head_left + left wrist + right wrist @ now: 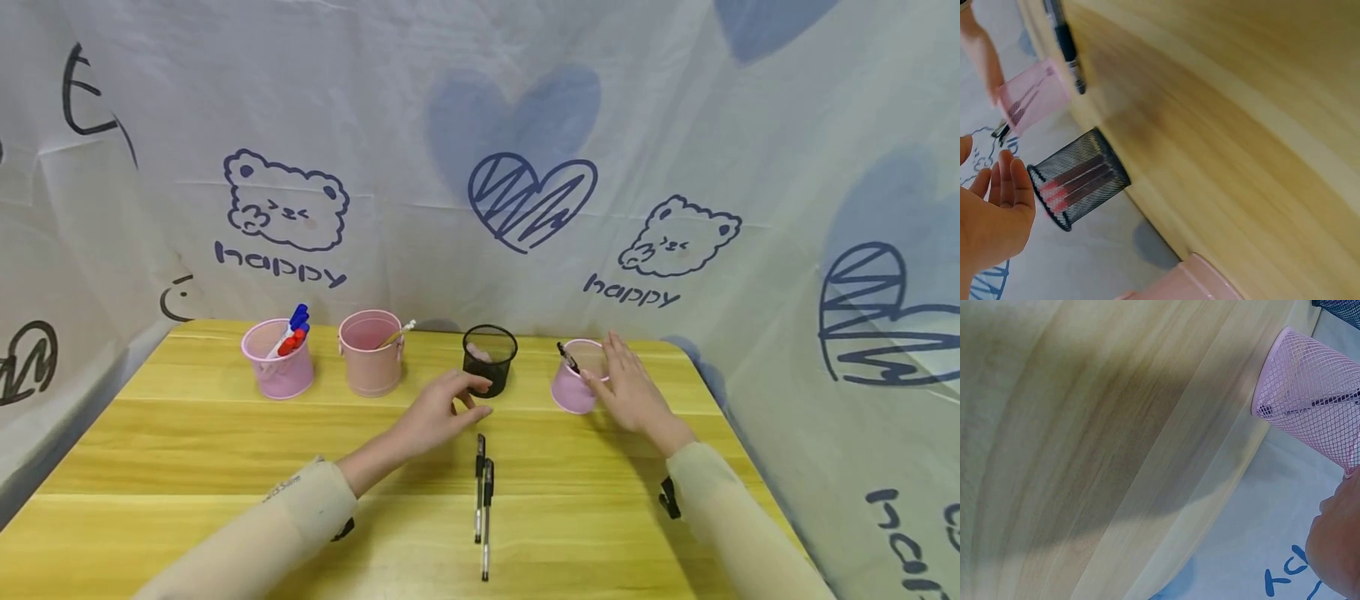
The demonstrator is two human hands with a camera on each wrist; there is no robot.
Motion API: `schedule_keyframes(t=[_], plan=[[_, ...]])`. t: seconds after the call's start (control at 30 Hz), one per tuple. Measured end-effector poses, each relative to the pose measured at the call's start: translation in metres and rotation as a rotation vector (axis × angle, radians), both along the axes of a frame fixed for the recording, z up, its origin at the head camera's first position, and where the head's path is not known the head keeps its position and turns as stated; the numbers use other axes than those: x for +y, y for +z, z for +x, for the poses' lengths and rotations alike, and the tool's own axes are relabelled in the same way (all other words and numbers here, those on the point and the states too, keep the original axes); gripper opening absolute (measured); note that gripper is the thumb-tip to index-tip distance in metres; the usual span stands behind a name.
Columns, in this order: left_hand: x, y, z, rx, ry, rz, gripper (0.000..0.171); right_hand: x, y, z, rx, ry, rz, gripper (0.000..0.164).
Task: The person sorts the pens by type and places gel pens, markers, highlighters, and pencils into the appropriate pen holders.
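My left hand (442,408) hovers in front of the black mesh pen cup (489,367), fingers loosely bent and apart from the thumb, holding nothing. In the left wrist view, dark sticks with red tops (1055,197) show through that cup's mesh. At the right, my right hand (633,387) touches the rim of a pink mesh pen cup (574,393), its fingers fairly straight along the right side and its thumb at the near rim. Black pens (567,358) lean inside this cup. Two black-capped gel pens, a farther one (479,487) and a nearer one (487,517), lie on the table.
On the left stand a pink mesh cup (283,377) with blue and red markers (294,335) and a pink bucket (372,367) with a pencil (396,335). The wooden table (187,467) ends at a printed cloth (405,225) hanging behind.
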State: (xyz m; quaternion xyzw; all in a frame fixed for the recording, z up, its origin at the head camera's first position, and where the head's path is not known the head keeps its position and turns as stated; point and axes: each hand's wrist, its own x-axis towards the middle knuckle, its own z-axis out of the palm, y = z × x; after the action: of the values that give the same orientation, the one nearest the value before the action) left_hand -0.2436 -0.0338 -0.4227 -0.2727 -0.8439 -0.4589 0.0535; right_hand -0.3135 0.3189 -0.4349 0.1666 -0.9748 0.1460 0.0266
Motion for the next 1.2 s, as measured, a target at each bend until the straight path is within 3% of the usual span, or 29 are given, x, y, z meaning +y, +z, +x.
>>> schedule_keyframes(t=[0.33, 0.6, 0.9, 1.2], plan=[[-0.010, -0.021, -0.006, -0.004, -0.189, -0.141, 0.024, 0.001, -0.005, 0.002, -0.004, -0.011, -0.006, 0.089], [-0.014, -0.026, -0.015, -0.064, -0.329, -0.207, 0.020, 0.002, -0.008, 0.002, -0.019, -0.019, -0.007, 0.091], [-0.011, -0.031, -0.025, -0.082, -0.411, -0.344, 0.025, 0.003, -0.010, 0.001, -0.018, -0.014, -0.003, 0.089], [-0.010, -0.031, -0.027, -0.047, -0.446, -0.384, 0.027, 0.003, -0.006, -0.001, -0.019, -0.021, -0.007, 0.091]])
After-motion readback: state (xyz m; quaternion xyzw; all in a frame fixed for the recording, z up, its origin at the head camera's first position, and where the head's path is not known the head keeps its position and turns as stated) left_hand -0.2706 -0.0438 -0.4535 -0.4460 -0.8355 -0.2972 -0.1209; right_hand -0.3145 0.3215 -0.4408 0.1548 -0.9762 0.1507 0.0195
